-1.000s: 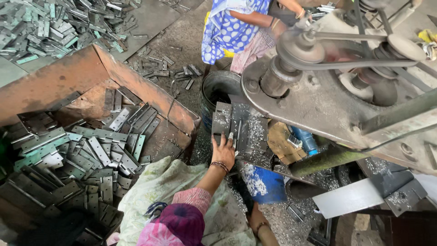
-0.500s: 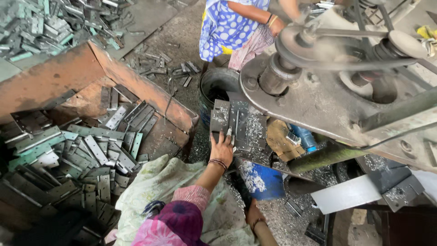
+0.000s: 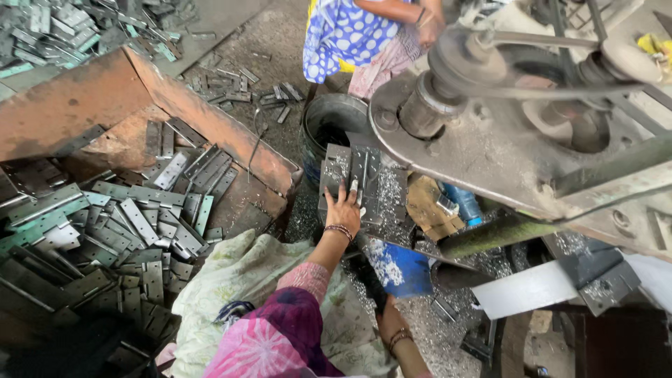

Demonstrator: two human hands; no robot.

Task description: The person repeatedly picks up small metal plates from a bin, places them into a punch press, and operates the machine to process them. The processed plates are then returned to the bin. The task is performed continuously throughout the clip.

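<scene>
Head view shows your left hand (image 3: pixel 343 208) spread flat, pinning the metal plate (image 3: pixel 364 185) on the work block (image 3: pixel 332 171), right hand (image 3: pixel 389 323) too hidden to tell.

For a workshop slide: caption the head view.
Left hand rests on grey metal plates beside a rusty bin of strips.

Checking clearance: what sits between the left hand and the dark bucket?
Head view: only the grey metal plate under the left hand, dusted with metal shavings, reaching up to the dark bucket.
</scene>
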